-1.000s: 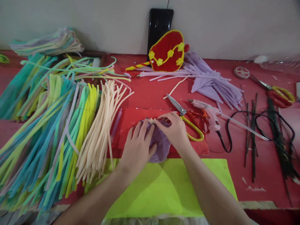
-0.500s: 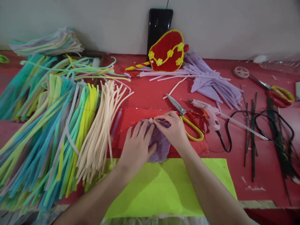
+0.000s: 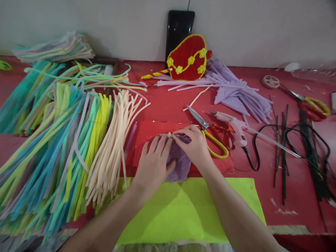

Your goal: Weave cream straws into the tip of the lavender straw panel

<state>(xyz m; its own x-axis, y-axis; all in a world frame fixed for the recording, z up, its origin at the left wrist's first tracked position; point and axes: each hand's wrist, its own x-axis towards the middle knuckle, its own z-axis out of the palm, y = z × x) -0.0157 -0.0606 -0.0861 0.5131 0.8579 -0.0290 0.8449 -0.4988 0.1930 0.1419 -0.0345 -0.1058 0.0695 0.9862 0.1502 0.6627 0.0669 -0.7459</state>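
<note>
A purple panel of ribbed pipe cleaners (image 3: 181, 164) lies flat on red sheet material, partly covered by both hands. My left hand (image 3: 154, 159) rests across its left side with fingers stretched out and slightly spread. At the panel's top edge, between my two hands, is a small cream pipe cleaner piece (image 3: 170, 134). My right hand (image 3: 194, 143) pinches at this piece with thumb and forefinger; the exact grip is partly hidden. Just right of my right hand lie scissors (image 3: 215, 140) with red and yellow handles, their blades pointing up and left.
Bundles of coloured pipe cleaners (image 3: 68, 147) and a cream bundle (image 3: 115, 140) fill the left. A pink glue gun (image 3: 233, 126) with a black cord lies right. Purple pipe cleaners (image 3: 233, 87), a red fan-shaped piece (image 3: 187, 57) and a phone (image 3: 180, 28) are behind. Green felt (image 3: 183, 210) lies in front.
</note>
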